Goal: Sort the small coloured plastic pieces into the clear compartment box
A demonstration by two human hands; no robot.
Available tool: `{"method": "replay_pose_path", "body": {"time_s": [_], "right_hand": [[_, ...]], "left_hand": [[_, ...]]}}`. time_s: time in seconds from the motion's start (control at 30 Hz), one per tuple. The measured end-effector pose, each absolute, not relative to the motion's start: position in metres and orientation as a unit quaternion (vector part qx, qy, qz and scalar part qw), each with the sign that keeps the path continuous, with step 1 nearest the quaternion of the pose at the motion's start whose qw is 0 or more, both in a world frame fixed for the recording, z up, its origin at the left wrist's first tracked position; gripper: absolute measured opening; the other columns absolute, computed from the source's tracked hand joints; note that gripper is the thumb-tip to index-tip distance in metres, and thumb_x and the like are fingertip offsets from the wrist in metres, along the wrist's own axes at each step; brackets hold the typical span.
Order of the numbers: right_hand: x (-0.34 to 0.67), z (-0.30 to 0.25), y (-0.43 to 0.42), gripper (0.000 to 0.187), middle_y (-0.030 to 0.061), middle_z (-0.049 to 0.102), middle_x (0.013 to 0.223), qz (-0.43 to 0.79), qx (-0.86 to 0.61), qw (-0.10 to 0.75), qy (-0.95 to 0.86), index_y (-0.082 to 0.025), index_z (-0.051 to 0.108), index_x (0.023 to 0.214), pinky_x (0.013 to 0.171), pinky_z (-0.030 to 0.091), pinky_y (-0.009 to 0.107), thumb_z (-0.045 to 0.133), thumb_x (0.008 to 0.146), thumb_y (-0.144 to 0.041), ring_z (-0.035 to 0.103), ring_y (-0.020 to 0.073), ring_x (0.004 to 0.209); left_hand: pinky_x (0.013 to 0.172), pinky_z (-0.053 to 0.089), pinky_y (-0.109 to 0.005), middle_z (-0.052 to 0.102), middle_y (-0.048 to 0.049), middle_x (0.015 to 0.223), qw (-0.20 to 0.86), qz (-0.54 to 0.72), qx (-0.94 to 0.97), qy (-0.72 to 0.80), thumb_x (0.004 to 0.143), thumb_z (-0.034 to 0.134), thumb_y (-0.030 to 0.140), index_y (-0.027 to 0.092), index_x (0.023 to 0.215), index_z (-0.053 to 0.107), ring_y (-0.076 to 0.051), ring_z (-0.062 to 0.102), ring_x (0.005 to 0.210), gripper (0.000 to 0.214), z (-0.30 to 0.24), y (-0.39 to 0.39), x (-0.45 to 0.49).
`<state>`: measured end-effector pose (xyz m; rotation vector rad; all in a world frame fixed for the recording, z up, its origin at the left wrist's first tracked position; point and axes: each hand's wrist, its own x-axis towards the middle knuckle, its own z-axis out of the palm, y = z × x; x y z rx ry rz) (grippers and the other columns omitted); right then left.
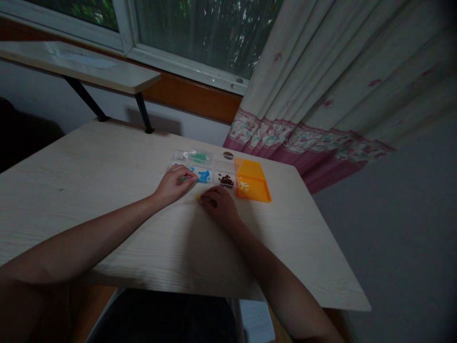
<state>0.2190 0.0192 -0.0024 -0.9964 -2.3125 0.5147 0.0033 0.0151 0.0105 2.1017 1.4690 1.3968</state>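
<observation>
My left hand (174, 184) is closed in a pinch at the left edge of the small blue pieces (204, 176), which lie in a clear compartment. Whatever its fingertips hold is too small to make out. My right hand (222, 206) rests low over the table, thumb and finger pinched at a small yellow piece (198, 196). Just beyond that hand, dark brown pieces (226, 179) fill another clear compartment. Green pieces (200, 156) sit in a compartment behind the blue ones. White pieces (243, 185) lie in an orange tray (255, 177) on the right.
The pale wooden table (117, 176) carries a raised shelf (107, 71) on black legs at the back left. A round brown object (228, 155) lies behind the compartments. A curtain (307, 114) hangs at the table's back right, beside a window (200, 38).
</observation>
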Motion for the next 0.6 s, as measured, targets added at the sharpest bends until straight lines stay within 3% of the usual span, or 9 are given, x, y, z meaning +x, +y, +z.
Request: {"method": "replay_pose_path", "body": {"time_s": [0.17,0.37,0.6], "right_hand": [[0.2172,-0.0025,0.0184,0.014,0.0076,0.068,0.097,0.142,-0.376,0.267,-0.876,-0.023,0.076,0.093,0.087,0.046,0.036,0.063,0.088,-0.022,0.058,0.0212,0.092],[0.2183,-0.0045,0.0218,0.013,0.0060,0.068,0.093,0.180,-0.384,0.287,-0.859,-0.023,0.075,0.093,0.083,0.048,0.032,0.063,0.087,-0.022,0.060,0.0187,0.088],[0.2167,-0.0047,0.0209,0.014,0.0071,0.067,0.100,0.146,-0.369,0.270,-0.877,-0.024,0.076,0.094,0.090,0.046,0.036,0.064,0.087,-0.024,0.059,0.0210,0.095]], "left_hand": [[0.085,0.045,-0.036,0.068,-0.0032,0.086,0.111,0.473,0.716,0.501,0.088,0.060,0.038,0.021,0.087,0.070,-0.020,0.060,0.089,0.020,0.0114,0.0145,0.0035],[0.087,0.045,-0.037,0.069,-0.0037,0.087,0.108,0.479,0.707,0.509,0.088,0.059,0.038,0.021,0.086,0.070,-0.020,0.060,0.091,0.020,0.0132,0.0137,0.0033],[0.087,0.045,-0.037,0.069,-0.0036,0.086,0.106,0.475,0.709,0.511,0.088,0.060,0.038,0.021,0.087,0.070,-0.020,0.060,0.090,0.019,0.0115,0.0155,0.0032]]}}
